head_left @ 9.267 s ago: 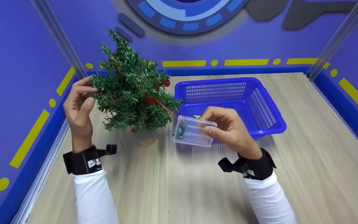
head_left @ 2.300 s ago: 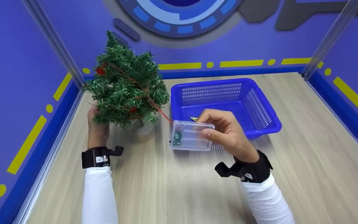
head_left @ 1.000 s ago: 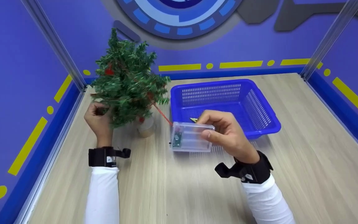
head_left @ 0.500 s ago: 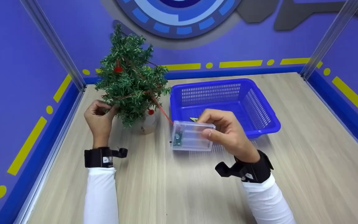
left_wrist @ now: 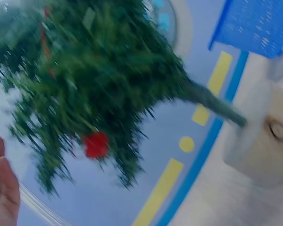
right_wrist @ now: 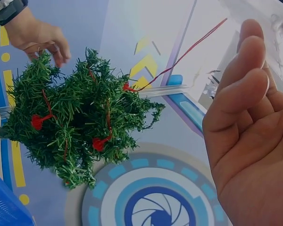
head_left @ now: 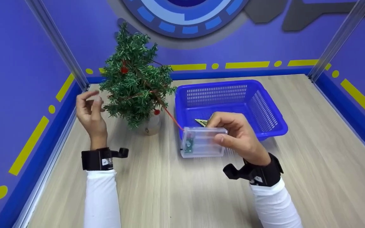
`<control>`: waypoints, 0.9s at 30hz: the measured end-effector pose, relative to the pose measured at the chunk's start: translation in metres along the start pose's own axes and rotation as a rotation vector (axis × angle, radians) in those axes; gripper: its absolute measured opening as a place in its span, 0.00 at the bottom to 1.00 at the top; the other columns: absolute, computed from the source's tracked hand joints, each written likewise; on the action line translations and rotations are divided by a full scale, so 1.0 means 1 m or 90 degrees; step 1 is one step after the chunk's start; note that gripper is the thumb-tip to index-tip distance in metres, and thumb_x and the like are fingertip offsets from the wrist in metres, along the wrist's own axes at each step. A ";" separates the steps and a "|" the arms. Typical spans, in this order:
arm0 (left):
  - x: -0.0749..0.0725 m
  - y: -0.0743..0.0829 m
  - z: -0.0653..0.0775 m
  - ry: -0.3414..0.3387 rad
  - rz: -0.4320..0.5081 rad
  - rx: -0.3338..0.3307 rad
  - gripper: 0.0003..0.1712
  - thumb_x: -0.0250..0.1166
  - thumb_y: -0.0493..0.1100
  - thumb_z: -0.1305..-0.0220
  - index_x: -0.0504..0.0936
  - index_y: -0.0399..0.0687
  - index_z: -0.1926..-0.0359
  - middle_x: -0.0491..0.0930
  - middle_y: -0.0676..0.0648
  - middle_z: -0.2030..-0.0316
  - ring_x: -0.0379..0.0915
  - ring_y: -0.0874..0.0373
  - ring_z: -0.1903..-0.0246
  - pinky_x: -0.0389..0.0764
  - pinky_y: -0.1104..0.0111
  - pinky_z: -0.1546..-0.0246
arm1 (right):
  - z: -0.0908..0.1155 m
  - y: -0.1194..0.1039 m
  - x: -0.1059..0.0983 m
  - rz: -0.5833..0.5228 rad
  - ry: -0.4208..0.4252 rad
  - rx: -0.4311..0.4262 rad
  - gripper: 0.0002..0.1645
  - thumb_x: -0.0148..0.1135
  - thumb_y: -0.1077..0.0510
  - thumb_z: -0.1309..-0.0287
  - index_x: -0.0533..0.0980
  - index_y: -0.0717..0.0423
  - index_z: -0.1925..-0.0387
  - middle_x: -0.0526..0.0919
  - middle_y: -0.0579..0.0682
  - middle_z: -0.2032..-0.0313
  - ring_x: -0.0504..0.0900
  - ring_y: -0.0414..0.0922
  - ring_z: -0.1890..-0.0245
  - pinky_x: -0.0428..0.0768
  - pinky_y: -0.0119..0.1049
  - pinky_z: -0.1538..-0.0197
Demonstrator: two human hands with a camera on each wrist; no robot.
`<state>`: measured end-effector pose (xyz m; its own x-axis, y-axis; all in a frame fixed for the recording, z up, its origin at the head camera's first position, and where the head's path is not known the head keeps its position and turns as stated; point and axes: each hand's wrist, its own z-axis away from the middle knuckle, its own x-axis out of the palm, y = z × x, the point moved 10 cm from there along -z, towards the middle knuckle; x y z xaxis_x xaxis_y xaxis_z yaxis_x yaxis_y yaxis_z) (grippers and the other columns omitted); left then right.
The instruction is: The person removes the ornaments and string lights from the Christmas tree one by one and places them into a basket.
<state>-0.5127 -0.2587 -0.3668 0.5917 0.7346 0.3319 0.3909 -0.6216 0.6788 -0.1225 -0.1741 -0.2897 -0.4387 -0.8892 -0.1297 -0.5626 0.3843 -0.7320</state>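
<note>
A small green artificial Christmas tree (head_left: 135,79) stands upright on a round wooden base (head_left: 150,126), with red wire and red ornaments (head_left: 124,69) among its branches. Just left of it, my left hand (head_left: 91,115) has its fingers apart and holds nothing. In the left wrist view, only part of that hand (left_wrist: 2,188) shows. My right hand (head_left: 241,136) pinches the right end of a clear plastic battery box (head_left: 203,142) between thumb and fingers. A small green circuit board (head_left: 189,144) sits inside the box. A red wire (head_left: 173,117) runs from the box to the tree.
Behind the right hand stands a blue plastic basket (head_left: 265,110) with slotted sides. A yellowish pointed piece (head_left: 201,122) shows in it, partly hidden by the hand. Printed blue panels (head_left: 11,79) wall in the wooden table (head_left: 176,196).
The tree has turned, so different red ornaments face forward. My left hand has come off a lower left branch and moved left. The right hand keeps the battery box, shifted slightly right.
</note>
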 end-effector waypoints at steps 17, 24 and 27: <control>0.037 0.033 -0.005 -0.126 -0.152 0.033 0.14 0.63 0.36 0.28 0.84 0.40 0.45 0.83 0.44 0.46 0.76 0.62 0.50 0.73 0.69 0.49 | 0.007 -0.027 0.003 0.049 0.125 -0.043 0.19 0.66 0.51 0.36 0.80 0.67 0.68 0.82 0.48 0.75 0.76 0.41 0.77 0.72 0.36 0.79; 0.040 0.066 -0.002 -0.091 -0.111 0.142 0.13 0.70 0.39 0.37 0.88 0.34 0.56 0.86 0.46 0.60 0.77 0.65 0.59 0.70 0.70 0.55 | 0.008 -0.026 -0.006 0.024 0.154 -0.044 0.19 0.66 0.52 0.37 0.79 0.67 0.69 0.80 0.49 0.76 0.74 0.42 0.78 0.71 0.36 0.79; 0.035 0.055 -0.006 -0.084 -0.057 0.128 0.19 0.63 0.43 0.36 0.86 0.31 0.54 0.84 0.46 0.56 0.75 0.59 0.58 0.69 0.69 0.55 | 0.009 -0.024 -0.010 0.026 0.172 -0.032 0.18 0.66 0.52 0.37 0.80 0.66 0.68 0.81 0.48 0.75 0.75 0.42 0.77 0.72 0.34 0.78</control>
<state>-0.4745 -0.2650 -0.3142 0.6300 0.7556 0.1793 0.5701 -0.6067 0.5539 -0.0984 -0.1767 -0.2772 -0.6289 -0.7770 0.0289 -0.5717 0.4369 -0.6944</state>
